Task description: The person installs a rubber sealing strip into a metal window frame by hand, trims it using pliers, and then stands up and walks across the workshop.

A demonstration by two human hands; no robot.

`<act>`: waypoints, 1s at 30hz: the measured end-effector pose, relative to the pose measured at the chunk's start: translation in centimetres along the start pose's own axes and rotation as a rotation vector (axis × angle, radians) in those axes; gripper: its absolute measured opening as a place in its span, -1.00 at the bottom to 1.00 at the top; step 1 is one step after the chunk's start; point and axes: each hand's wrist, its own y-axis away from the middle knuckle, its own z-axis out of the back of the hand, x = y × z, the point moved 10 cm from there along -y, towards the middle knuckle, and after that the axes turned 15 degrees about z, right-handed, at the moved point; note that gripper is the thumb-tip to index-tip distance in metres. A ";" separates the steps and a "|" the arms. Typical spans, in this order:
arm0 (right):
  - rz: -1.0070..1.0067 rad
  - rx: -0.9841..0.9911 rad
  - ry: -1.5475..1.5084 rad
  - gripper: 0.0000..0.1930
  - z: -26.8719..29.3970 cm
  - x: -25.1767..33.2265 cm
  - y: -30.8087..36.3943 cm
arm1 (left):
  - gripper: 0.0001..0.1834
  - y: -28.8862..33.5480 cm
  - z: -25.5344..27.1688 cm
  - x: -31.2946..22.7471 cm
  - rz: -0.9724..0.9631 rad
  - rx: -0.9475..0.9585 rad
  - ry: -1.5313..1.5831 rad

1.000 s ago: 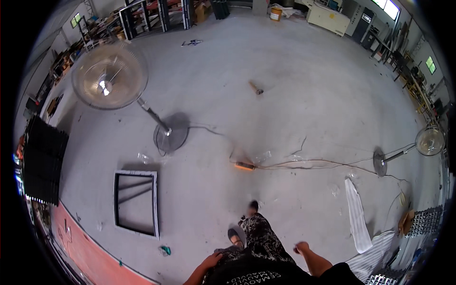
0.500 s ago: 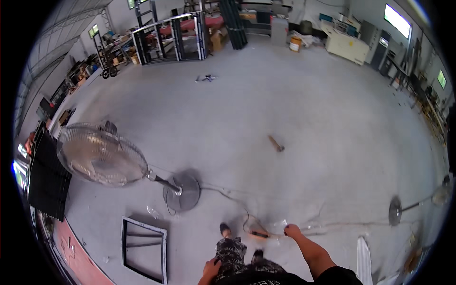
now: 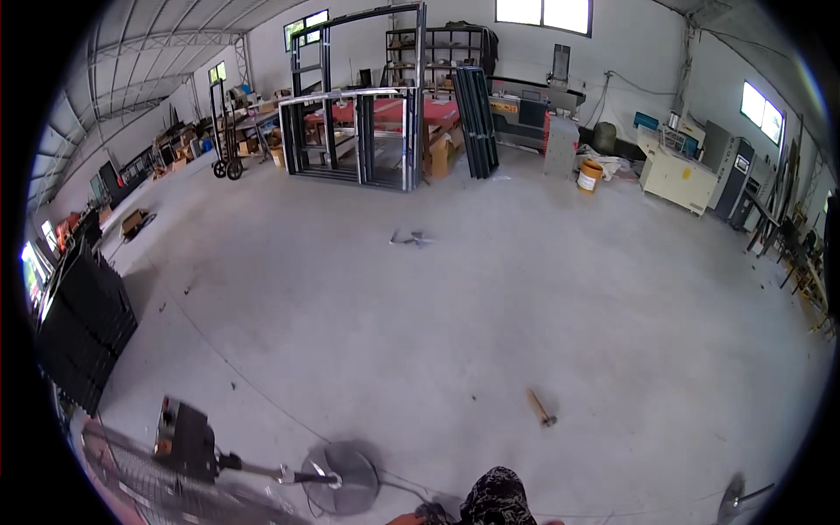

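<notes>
Only a sliver of my left hand [image 3: 407,520] shows at the lower edge, beside a dark shoe [image 3: 431,512]; its fingers cannot be made out. A tiny bit of skin right of my patterned trouser knee [image 3: 497,499] may be my right hand, mostly cut off by the edge. A hammer with a wooden handle [image 3: 539,406] lies on the floor ahead, slightly right. To the left is a standing fan's round base [image 3: 343,478], with its pole and wire cage [image 3: 144,481] leaning off leftward. No held object is visible.
Metal window frames [image 3: 350,98] stand at the back by a red-topped table. Dark panels [image 3: 86,319] are stacked at left. A small tool-like object [image 3: 411,238] lies mid-floor. An orange bucket [image 3: 589,176] and a cream machine [image 3: 674,179] are back right. A cable crosses the floor.
The view has tilted up, so the fan, hammer and back wall things sit lower. My right forearm, the loose frame on the floor and most of my legs have left the picture.
</notes>
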 end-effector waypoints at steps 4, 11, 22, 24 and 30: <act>-0.164 -0.024 -0.158 -0.66 9.2 1.7 -1.9 | -0.45 -9.0 11.4 -10.4 0.023 -0.044 0.066; -0.020 -0.134 0.066 -0.64 38.7 13.6 -22.6 | -0.49 -20.7 30.9 -20.6 0.210 -0.224 0.375; 0.718 -0.776 -0.271 -0.76 96.8 82.6 -45.1 | -0.55 -32.2 51.2 -25.7 0.425 -0.304 0.829; 0.920 -0.679 -0.320 -0.75 97.5 92.1 -48.5 | -0.56 -36.3 56.4 -25.7 0.459 -0.290 0.853; 0.910 0.334 1.111 -0.75 81.9 81.0 -73.4 | -0.59 -47.1 79.2 -28.6 0.456 -0.283 0.782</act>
